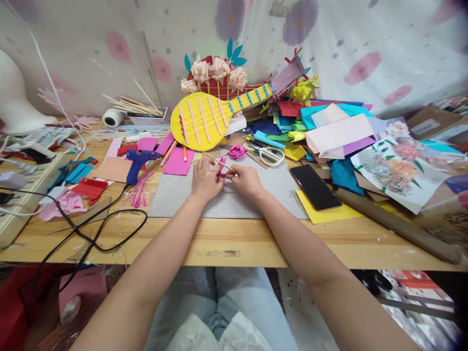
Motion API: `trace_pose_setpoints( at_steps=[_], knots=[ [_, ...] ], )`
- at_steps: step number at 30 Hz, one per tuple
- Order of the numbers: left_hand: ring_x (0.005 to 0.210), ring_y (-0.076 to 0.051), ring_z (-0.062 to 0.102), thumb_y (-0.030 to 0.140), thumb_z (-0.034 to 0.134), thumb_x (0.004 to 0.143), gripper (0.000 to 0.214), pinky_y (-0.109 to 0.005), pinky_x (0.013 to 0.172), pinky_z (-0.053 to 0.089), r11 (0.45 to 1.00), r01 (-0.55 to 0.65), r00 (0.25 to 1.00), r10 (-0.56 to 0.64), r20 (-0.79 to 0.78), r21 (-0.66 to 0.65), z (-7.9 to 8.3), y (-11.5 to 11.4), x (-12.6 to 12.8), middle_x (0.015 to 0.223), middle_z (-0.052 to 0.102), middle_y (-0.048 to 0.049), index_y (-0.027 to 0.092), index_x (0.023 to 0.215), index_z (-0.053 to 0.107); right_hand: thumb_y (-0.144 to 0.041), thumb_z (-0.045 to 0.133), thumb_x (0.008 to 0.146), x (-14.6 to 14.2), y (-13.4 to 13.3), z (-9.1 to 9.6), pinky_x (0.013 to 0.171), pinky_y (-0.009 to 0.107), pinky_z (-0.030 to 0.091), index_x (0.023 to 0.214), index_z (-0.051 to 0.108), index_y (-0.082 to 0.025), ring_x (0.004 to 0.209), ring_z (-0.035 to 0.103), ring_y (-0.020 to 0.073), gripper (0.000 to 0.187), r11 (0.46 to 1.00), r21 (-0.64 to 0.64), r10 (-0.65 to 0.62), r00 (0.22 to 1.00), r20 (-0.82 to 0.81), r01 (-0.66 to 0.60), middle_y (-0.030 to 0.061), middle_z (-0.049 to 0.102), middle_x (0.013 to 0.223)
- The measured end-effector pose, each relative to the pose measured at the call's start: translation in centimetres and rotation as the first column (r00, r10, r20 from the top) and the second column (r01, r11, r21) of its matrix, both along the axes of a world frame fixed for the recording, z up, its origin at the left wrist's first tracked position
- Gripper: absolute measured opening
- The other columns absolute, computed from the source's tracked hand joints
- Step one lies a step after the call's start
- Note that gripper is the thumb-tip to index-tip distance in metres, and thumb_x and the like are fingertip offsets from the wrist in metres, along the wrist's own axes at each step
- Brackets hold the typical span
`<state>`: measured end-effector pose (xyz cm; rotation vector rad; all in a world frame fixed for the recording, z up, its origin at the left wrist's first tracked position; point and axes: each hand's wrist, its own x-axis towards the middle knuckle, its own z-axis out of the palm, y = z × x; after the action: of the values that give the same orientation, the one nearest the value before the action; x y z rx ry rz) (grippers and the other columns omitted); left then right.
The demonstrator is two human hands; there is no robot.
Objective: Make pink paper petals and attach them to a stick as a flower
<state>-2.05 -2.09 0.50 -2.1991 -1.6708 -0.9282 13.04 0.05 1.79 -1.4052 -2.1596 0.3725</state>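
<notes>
Over the grey cutting mat (175, 197), my two hands meet close together. My left hand (206, 179) is closed on a small piece of pink paper (222, 165). A thin wooden stick (215, 161) slants across the paper, and my right hand (245, 181) pinches its near end. A finished-looking pink paper flower (237, 152) lies just beyond my fingers. White-handled scissors (271, 155) rest to its right. Behind the hands lies a yellow paper lute (203, 119) with pink strips across its body. The fingertips partly hide the pink paper.
A blue glue gun (137, 163) with a looping black cable stands on the left among paper scraps. On the right are a black phone (316, 186), a brown wooden rod (398, 226) and heaped coloured paper (340, 129). A box of sticks (148, 116) is at the back left.
</notes>
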Motion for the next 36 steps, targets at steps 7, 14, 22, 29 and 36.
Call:
trace_pose_setpoints(
  at_steps=[7, 14, 22, 29, 36],
  knots=[
    [0.1, -0.027, 0.042, 0.023, 0.055, 0.072, 0.014, -0.042, 0.09, 0.037, 1.0, 0.026, 0.999, -0.026, 0.019, -0.013, -0.2, 0.2, -0.2, 0.1, 0.049, -0.0109, 0.019, 0.082, 0.064, -0.029, 0.056, 0.076, 0.0, -0.1, 0.2, 0.066, 0.024, 0.038, 0.084, 0.066, -0.024, 0.074, 0.06, 0.014, 0.014, 0.999, -0.032, 0.028, 0.999, -0.043, -0.029, -0.0014, 0.069, 0.083],
    [0.112, -0.028, 0.039, 0.021, 0.053, 0.075, 0.029, -0.044, 0.098, 0.032, 0.999, 0.021, 0.997, -0.023, 0.067, 0.027, -0.2, 0.2, -0.1, 0.115, 0.048, -0.0121, 0.018, 0.104, 0.058, -0.027, 0.054, 0.077, -0.3, 0.0, -0.3, 0.063, 0.023, 0.038, 0.073, 0.066, -0.021, 0.066, 0.058, 0.0126, 0.014, 0.996, -0.081, -0.049, 0.99, -0.134, 0.038, -0.001, 0.068, 0.071],
    [0.104, -0.025, 0.047, 0.018, 0.055, 0.073, 0.033, -0.039, 0.091, 0.037, 0.997, 0.072, 0.995, -0.071, 0.074, -0.006, -0.1, -0.3, 0.2, 0.109, 0.055, -0.0098, 0.018, 0.106, 0.053, -0.031, 0.053, 0.079, -0.3, 0.3, -0.9, 0.066, 0.026, 0.04, 0.091, 0.064, -0.024, 0.072, 0.06, 0.0159, 0.018, 0.993, -0.096, -0.081, 0.99, -0.114, 0.07, 0.0007, 0.069, 0.081],
    [0.097, -0.025, 0.051, 0.02, 0.054, 0.074, 0.032, -0.04, 0.089, 0.037, 0.996, 0.039, 0.999, -0.039, 0.002, -0.083, -0.2, 0.0, -0.2, 0.1, 0.06, -0.0085, 0.019, 0.105, 0.057, -0.023, 0.055, 0.076, -0.4, 0.0, -1.2, 0.068, 0.024, 0.042, 0.096, 0.063, -0.023, 0.074, 0.06, 0.0139, 0.021, 0.994, -0.025, 0.097, 0.971, -0.219, -0.105, -0.0005, 0.069, 0.087],
    [0.097, -0.023, 0.054, 0.02, 0.051, 0.078, 0.029, -0.038, 0.093, 0.037, 0.995, 0.087, 0.996, -0.087, -0.009, -0.054, -0.1, 0.2, -0.5, 0.1, 0.064, -0.0069, 0.02, 0.106, 0.059, -0.02, 0.054, 0.076, -0.3, 0.1, -1.3, 0.077, 0.026, 0.044, 0.095, 0.064, -0.023, 0.085, 0.061, 0.0148, 0.022, 0.99, 0.075, 0.133, 0.966, -0.224, -0.119, 0.0006, 0.068, 0.095]
  ],
)
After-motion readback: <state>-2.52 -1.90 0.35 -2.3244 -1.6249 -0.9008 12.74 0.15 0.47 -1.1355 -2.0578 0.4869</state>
